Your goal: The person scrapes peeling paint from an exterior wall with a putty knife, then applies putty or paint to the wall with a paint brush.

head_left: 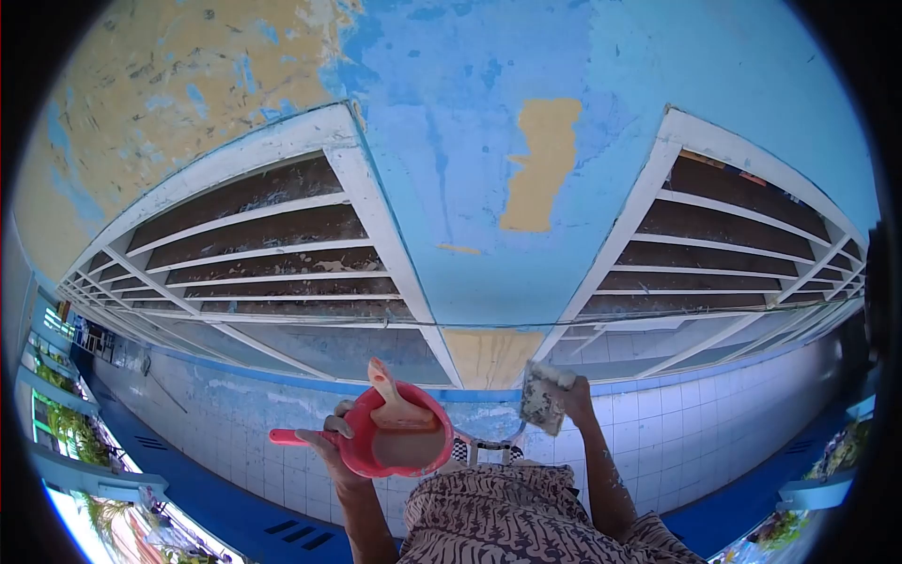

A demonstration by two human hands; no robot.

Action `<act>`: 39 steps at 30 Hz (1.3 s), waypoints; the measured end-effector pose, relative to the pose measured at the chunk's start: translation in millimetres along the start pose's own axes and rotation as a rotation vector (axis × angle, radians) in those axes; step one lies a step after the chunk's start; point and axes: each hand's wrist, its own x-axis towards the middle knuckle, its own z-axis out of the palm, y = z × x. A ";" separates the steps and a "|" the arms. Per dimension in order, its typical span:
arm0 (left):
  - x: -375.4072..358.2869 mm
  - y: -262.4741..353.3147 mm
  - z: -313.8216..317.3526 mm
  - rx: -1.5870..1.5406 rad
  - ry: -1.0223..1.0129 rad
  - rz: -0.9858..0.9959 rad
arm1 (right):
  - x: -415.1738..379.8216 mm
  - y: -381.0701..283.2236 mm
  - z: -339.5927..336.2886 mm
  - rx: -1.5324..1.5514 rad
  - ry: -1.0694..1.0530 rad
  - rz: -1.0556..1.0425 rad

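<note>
My left hand (pixel 331 446) is wrapped round the side of a red plastic dipper (pixel 353 451), whose handle sticks out to the left past my wrist. Greyish-brown liquid (pixel 409 448) fills its lower part. A wide paintbrush (pixel 399 409) leans in the dipper, its pale handle rising above the rim. On the right, my right hand (pixel 575 399) grips a flat rectangular pad (pixel 542 399) blotched with grey and white; its exact kind is unclear. The pad is held up before the lower wall, near the tan patch between the windows. Pale spatters dot my right forearm.
Ahead rises a blue wall (pixel 470 113) with tan patches (pixel 543 164). White-framed louvred windows flank it, left (pixel 272 235) and right (pixel 723 235). White tiles (pixel 658 423) cover the lower wall above a blue floor (pixel 301 531). Railings (pixel 94 479) and plants stand behind at both sides.
</note>
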 end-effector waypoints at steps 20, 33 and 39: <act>-37.6 8.7 13.3 0.023 0.050 0.006 | -34.6 -219.1 -2.5 0.740 -0.063 -0.178; -9.3 14.7 22.7 0.001 0.016 0.056 | 23.3 -304.8 46.1 0.406 0.341 -0.729; 9.0 18.3 36.4 -0.066 0.047 0.117 | 33.8 -313.7 47.1 0.189 0.465 -0.888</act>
